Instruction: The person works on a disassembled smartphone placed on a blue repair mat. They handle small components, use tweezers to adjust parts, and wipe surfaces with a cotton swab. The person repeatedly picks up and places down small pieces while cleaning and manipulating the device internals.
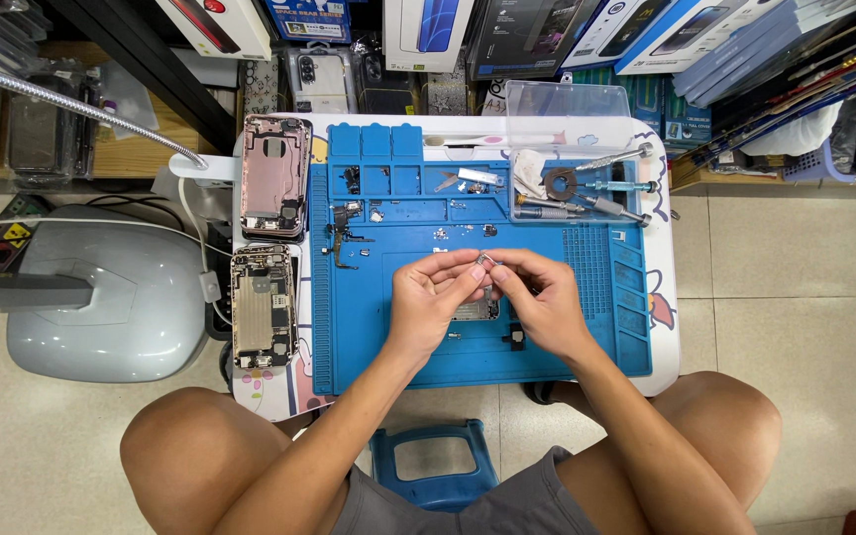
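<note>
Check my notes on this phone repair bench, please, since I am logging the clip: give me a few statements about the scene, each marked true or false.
1. Both hands, left hand and right hand, pinch a small metal part together. True.
2. Two opened phone housings lie to the right of the blue repair mat. False: they lie to its left.
3. Screwdrivers rest in the clear tray at the mat's upper right. True.
4. The hands work over bare floor. False: they are above the mat.
</note>
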